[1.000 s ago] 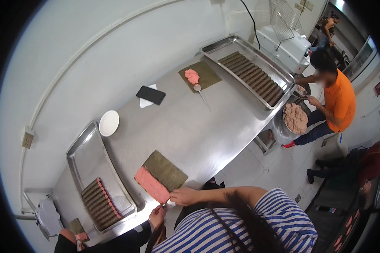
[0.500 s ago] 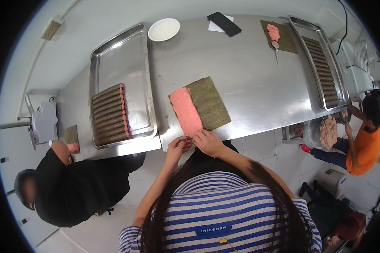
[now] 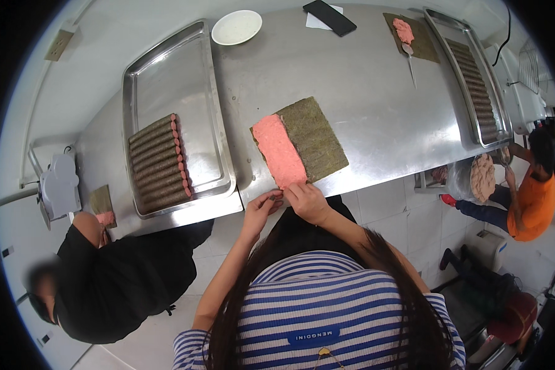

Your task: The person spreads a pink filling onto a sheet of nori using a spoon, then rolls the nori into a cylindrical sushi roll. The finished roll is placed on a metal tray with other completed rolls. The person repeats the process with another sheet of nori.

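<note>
A square green-brown seaweed sheet (image 3: 317, 142) lies flat on the steel table close to its front edge. Over its left part spreads a smooth pink strip of meat paste (image 3: 279, 148). My right hand (image 3: 308, 202) bends over the sheet's near end, fingertips closed on its edge at the bottom of the paste. Just left of it, my left hand (image 3: 262, 213) pinches at the near left corner. A little of the sheet's edge is hidden under my fingers.
To the left stands a steel tray (image 3: 222, 132) with a row of filled seaweed rolls (image 3: 157, 163). A white bowl (image 3: 237, 28) and a black phone (image 3: 330, 18) sit at the back. Far right are a spoon (image 3: 410, 58) and another roll tray (image 3: 502, 126). Co-workers stand on both sides.
The view has shifted slightly, moving the table items upward in the picture. Both hands stay at the near end of the sheet, with the paste strip lying as before.
</note>
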A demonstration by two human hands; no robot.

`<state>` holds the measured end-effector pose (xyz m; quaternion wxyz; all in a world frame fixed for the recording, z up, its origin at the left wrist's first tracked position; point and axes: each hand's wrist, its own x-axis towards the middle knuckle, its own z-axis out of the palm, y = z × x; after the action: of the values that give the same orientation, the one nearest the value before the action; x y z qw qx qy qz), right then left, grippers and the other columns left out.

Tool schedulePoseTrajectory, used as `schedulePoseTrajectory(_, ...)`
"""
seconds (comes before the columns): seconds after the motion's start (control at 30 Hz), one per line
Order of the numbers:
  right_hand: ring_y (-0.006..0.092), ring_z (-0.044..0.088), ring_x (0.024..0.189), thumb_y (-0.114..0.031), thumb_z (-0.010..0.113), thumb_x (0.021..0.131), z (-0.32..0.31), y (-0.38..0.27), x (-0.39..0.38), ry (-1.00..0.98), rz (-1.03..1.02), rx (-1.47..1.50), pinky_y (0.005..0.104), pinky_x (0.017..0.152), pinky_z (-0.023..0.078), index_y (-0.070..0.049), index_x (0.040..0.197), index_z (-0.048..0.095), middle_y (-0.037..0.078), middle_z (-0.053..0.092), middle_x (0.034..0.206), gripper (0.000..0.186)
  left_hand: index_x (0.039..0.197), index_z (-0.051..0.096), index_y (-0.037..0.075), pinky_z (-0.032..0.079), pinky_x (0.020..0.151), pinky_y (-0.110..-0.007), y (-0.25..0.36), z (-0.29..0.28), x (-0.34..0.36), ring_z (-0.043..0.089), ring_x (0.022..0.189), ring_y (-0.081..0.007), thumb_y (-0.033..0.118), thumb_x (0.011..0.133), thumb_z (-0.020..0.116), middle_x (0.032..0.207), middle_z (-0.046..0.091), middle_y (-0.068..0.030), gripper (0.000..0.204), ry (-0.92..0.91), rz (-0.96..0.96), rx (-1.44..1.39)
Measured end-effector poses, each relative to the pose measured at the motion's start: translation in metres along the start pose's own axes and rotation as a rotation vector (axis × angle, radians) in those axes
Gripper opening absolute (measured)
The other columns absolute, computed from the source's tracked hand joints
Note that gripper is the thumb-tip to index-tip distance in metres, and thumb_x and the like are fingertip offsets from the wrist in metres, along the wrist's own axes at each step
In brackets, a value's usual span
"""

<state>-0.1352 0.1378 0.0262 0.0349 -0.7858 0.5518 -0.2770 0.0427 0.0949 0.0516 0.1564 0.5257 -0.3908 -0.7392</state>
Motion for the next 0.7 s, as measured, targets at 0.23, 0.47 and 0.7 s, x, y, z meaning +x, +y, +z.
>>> schedulePoseTrajectory(0.23,0.0294,0.051,0.082,-0.004,0.067,0.071,-0.017,-0.005,0.005,0.194,0.377,0.377,0.0385,0.071,0.042,-0.006,0.081,0.057,0.009,0.051,0.082,0.013,0.133,0.044,-0.001,0.048,0.094,-0.029,0.017,0.006,0.022,0.059,0.110,-0.0191,0.005,0.096,0.039,0.120,0.058,-0.0116,0.037,0.050,0.020,-0.151)
schedulePoseTrajectory(0.47,0.0269,0.054,0.085,0.001,0.067,0.070,-0.017,-0.004,-0.003,0.307,0.597,0.554,0.0325,0.074,0.044,-0.003,0.081,0.059,0.010,0.054,0.087,0.015,0.142,0.031,0.004,0.053,0.087,-0.033,0.042,0.023,0.068,0.059,0.103,-0.0205,0.001,0.092,0.045,0.121,0.052,-0.0136,0.052,0.215,0.209,-0.198)
schedulePoseTrajectory(0.7,0.0312,0.053,0.090,-0.001,0.066,0.070,-0.018,0.000,-0.015,0.267,0.738,0.631,0.0377,0.077,0.043,-0.005,0.080,0.059,0.012,0.054,0.088,0.013,0.142,0.035,0.012,0.057,0.068,-0.029,0.056,0.029,0.080,0.061,0.087,-0.0162,0.005,0.087,0.057,0.116,0.051,-0.0134,0.060,0.229,0.383,0.097)
